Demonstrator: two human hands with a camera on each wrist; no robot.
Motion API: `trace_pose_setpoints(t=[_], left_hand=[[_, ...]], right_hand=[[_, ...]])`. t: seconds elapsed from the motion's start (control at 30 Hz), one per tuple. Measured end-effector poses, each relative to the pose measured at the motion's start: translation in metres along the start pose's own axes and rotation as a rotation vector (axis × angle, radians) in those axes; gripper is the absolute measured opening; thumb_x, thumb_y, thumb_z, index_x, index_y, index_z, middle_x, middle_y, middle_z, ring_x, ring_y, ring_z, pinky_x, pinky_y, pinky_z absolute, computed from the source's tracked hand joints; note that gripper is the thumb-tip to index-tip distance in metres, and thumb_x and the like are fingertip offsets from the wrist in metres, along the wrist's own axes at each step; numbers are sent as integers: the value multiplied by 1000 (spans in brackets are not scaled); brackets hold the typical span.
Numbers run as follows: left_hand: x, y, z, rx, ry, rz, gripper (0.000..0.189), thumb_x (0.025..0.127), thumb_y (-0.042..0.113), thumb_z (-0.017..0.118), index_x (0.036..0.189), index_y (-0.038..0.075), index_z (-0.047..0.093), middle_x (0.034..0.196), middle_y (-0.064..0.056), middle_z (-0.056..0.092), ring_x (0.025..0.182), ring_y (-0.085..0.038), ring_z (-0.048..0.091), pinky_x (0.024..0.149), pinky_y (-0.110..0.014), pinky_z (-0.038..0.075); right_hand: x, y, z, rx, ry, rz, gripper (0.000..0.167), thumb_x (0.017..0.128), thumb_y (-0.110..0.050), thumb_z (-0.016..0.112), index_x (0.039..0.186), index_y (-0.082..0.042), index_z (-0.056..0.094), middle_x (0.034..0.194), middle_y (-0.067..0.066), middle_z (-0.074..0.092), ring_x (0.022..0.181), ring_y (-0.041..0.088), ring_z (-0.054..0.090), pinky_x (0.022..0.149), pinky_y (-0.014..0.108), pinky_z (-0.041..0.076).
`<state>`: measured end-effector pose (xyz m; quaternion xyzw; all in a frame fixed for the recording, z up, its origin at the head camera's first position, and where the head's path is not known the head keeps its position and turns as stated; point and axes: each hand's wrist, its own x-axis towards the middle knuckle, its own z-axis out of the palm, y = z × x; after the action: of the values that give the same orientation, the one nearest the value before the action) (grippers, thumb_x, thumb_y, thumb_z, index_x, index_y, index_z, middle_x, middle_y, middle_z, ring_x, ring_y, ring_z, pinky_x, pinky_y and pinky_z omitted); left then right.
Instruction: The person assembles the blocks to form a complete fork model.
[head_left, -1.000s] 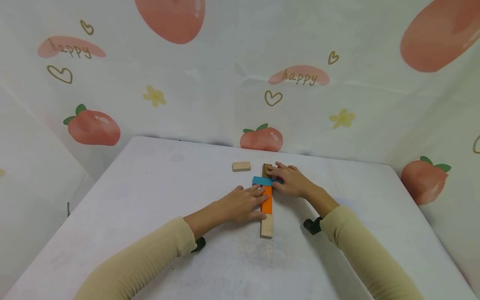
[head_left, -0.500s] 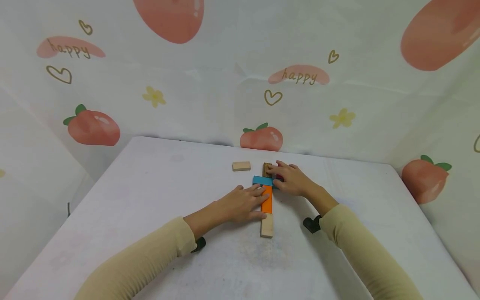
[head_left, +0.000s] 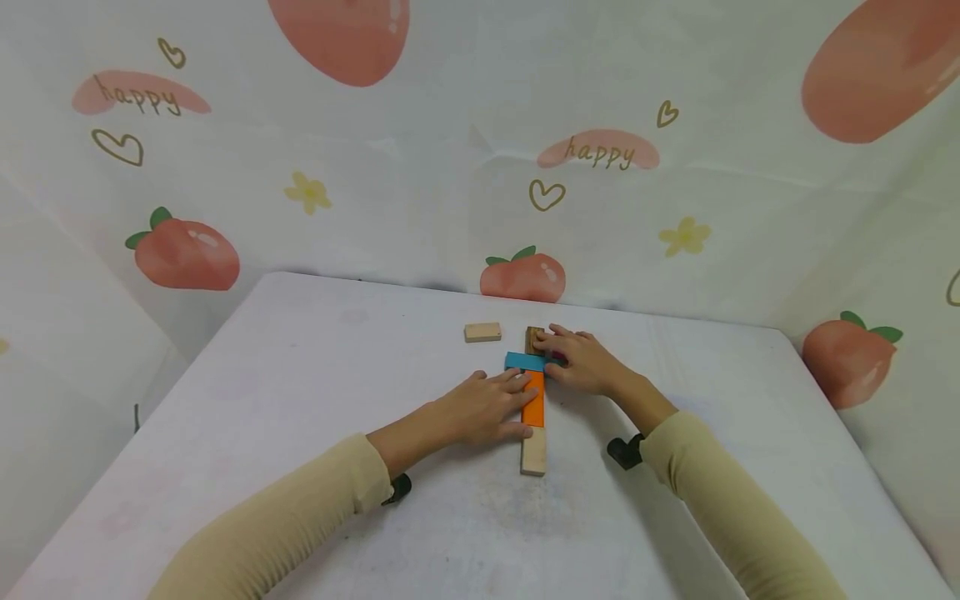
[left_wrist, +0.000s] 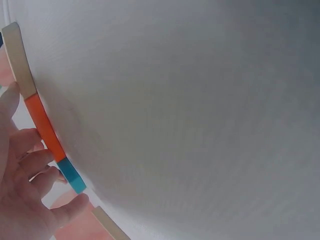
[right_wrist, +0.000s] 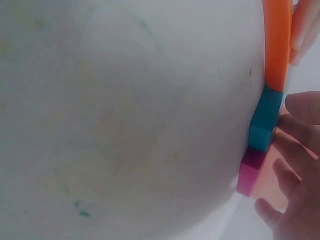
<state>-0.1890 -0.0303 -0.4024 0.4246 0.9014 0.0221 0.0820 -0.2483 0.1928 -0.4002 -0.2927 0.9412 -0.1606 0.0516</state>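
A row of wooden blocks lies on the table, running away from me in the head view. Nearest is a plain wood block point(head_left: 533, 458), then an orange block point(head_left: 534, 412), a blue block point(head_left: 522, 361) set crosswise, and a brown block point(head_left: 532, 335) at the far end. My left hand point(head_left: 480, 408) rests fingers on the orange block, its thumb at the plain one. From the right, my right hand point(head_left: 588, 364) touches the brown block with its fingertips, thumb beside the blue block. A magenta block point(right_wrist: 251, 172), mostly covered in the head view, adjoins the blue in the right wrist view.
Another plain wood block point(head_left: 482, 332) lies apart, left of the row's far end. The white-covered table point(head_left: 315, 358) ends at a fabric backdrop point(head_left: 420, 183) printed with peaches. Dark wrist gear point(head_left: 625, 452) shows below the right wrist.
The right hand's thumb and fingers shift very slightly at the blue and brown blocks. My left hand and the blocks in the row stay practically where they were.
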Motion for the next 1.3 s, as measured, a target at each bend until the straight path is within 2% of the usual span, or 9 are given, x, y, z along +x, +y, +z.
trace_pose_setpoints(t=[0.2, 0.43, 0.63, 0.87, 1.0, 1.3], left_hand=[[0, -1, 0, 0, -5, 1, 67, 100, 57, 46, 152, 15, 43, 159, -7, 35, 147, -24, 31, 105, -56, 41], [0, 0, 0, -8, -9, 0, 67, 100, 57, 46, 153, 16, 42, 160, -6, 33, 148, -22, 29, 106, -56, 40], [-1, 0, 0, 2, 3, 3, 67, 100, 57, 47, 153, 16, 42, 159, -6, 34, 147, -23, 31, 105, -56, 41], [-1, -1, 0, 6, 1, 2, 66, 101, 56, 45, 154, 17, 40, 159, -4, 34, 147, -23, 31, 106, -56, 40], [-1, -2, 0, 12, 4, 3, 65, 101, 55, 44, 154, 17, 39, 159, -4, 34, 147, -23, 32, 106, -55, 41], [0, -5, 0, -101, -22, -11, 64, 102, 54, 43, 155, 19, 38, 161, -2, 31, 149, -26, 25, 109, -55, 37]], right_hand=[[0, -1, 0, 6, -11, 3, 46, 94, -16, 56, 138, -3, 59, 148, 18, 49, 143, 40, 34, 111, 63, 27], [-5, -4, 0, -53, -36, 9, 51, 96, -23, 57, 144, -6, 53, 149, 15, 48, 144, 41, 32, 111, 66, 25], [-16, -6, -2, -66, -32, -13, 54, 97, -26, 59, 145, -5, 50, 148, 15, 49, 142, 40, 35, 111, 65, 26], [-33, -11, 1, -76, -67, -5, 60, 97, -35, 61, 148, -7, 47, 154, 15, 42, 144, 36, 35, 112, 65, 24], [-42, -15, 2, -79, -48, -18, 59, 97, -36, 62, 147, -8, 49, 154, 14, 42, 143, 36, 36, 112, 66, 24], [-57, -15, 8, -79, 2, -101, 56, 96, -34, 65, 144, -8, 53, 152, 11, 46, 141, 33, 40, 112, 64, 26]])
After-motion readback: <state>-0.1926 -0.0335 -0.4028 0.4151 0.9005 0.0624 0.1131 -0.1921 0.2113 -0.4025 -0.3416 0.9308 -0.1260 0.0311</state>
